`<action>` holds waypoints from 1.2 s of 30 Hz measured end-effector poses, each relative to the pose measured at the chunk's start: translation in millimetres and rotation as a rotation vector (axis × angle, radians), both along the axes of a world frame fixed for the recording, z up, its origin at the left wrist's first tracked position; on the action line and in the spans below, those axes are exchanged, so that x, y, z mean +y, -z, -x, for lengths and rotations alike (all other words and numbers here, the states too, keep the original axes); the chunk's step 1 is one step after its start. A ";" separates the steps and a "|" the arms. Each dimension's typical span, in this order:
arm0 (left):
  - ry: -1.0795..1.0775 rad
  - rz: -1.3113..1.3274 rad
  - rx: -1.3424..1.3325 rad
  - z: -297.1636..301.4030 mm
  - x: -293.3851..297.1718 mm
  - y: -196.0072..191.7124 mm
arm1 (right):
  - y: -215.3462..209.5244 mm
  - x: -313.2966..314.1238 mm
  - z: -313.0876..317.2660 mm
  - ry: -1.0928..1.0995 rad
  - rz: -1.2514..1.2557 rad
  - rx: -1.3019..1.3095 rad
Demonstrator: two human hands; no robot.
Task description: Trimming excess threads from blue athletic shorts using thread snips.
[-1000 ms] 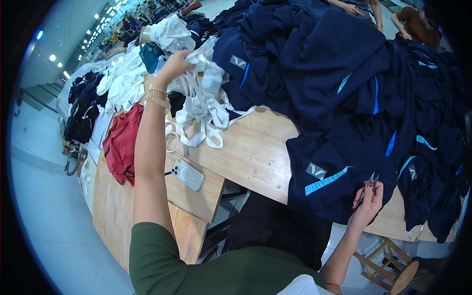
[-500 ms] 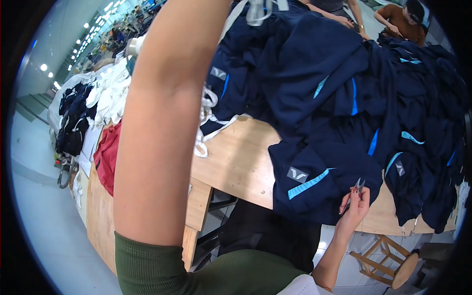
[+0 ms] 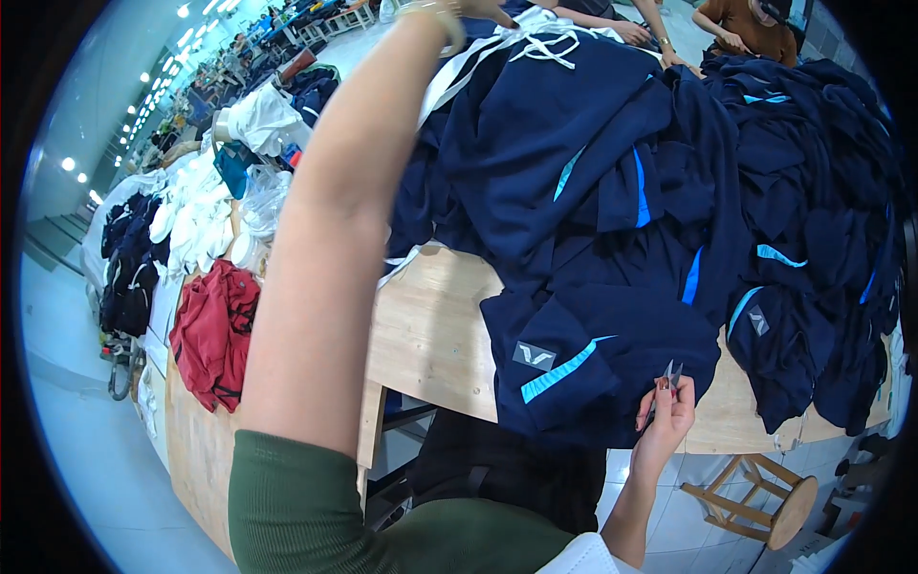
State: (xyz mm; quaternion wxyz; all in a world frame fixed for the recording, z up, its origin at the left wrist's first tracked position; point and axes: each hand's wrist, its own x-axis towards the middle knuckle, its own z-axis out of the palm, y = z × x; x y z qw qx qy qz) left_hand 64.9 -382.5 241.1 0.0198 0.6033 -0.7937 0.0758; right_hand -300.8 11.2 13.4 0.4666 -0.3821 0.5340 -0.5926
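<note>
My left arm reaches far across the table, a band round its wrist. My left hand [image 3: 478, 8] is partly cut off by the top edge, beside a white strip and looped white drawstrings [image 3: 545, 43] on the navy garments; its grip is hidden. My right hand [image 3: 669, 413] is closed round small thread snips [image 3: 672, 375], their points upward. It rests over the near navy garment [image 3: 612, 364], which has a light-blue stripe [image 3: 564, 371] and a grey patch [image 3: 534, 356].
More navy garments [image 3: 813, 182] are heaped at the right. A red garment [image 3: 212, 330] and white cloths [image 3: 196, 206] lie left on the wooden table [image 3: 435, 316]. A wooden stool [image 3: 789, 512] stands at lower right. Two people [image 3: 751, 33] work across the table.
My left hand has come partly into view at the top. White drawstrings that hung beside my left arm now lie at the far side. My right hand keeps the snips; the view has shifted.
</note>
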 end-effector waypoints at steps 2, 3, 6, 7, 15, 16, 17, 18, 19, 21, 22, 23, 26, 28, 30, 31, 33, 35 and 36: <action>0.116 0.139 0.297 -45.8 33.2 -7.2 | 0.9 -0.8 0.2 -0.019 0.014 -0.017; -0.030 -0.080 0.496 -57.0 45.1 -12.3 | 1.1 -1.0 0.6 -0.014 0.023 -0.014; 0.085 0.257 0.468 -116.9 123.6 37.7 | 2.3 -1.6 3.5 0.035 0.020 0.019; -0.128 0.084 0.500 -137.9 155.2 44.6 | 4.2 -2.9 5.0 0.028 0.016 -0.003; -0.464 0.034 0.383 -195.6 364.0 278.3 | -2.7 -13.6 -12.0 -0.009 0.050 0.065; -0.487 0.060 0.360 -180.2 371.9 288.4 | -4.5 -13.9 -13.8 -0.020 0.063 0.058; -0.512 0.086 0.337 -167.4 378.6 297.3 | -6.5 -13.5 -17.7 -0.023 0.063 0.065; -0.554 0.111 0.345 -153.6 382.7 301.7 | -8.9 -13.1 -21.2 -0.017 0.066 0.065; -0.554 0.109 0.354 -152.1 382.5 298.4 | -11.1 -12.1 -24.3 -0.009 0.069 0.065; -0.714 -0.044 0.347 -155.7 380.9 287.2 | -14.5 -8.2 -33.2 -0.020 0.064 0.059; -0.739 -0.071 0.376 -163.6 376.8 284.4 | -15.6 -6.3 -36.2 -0.027 0.057 0.050; -0.742 -0.071 0.379 -170.8 373.5 277.2 | -16.2 -4.9 -38.5 -0.030 0.058 0.053; -0.582 -0.185 0.315 -190.9 354.3 237.2 | -17.0 -2.8 -41.6 -0.042 0.060 0.061; -0.471 -0.218 0.359 -211.4 340.4 199.4 | -17.7 -2.6 -39.9 -0.029 0.056 0.086; -0.336 -0.186 0.445 -217.0 318.0 157.9 | -17.5 -3.5 -36.1 -0.020 0.064 0.091; -0.260 -0.146 0.430 -215.1 308.5 129.8 | -17.2 -4.3 -35.0 -0.013 0.072 0.088; -0.424 -0.172 0.296 -219.8 285.5 80.3 | -16.0 -5.0 -33.5 -0.009 0.073 0.086; -0.372 -0.065 0.375 -215.8 266.4 31.6 | -15.7 -5.8 -31.2 0.002 0.073 0.088; -0.233 0.012 0.469 -223.3 251.8 10.9 | -16.0 -5.4 -31.8 0.000 0.066 0.081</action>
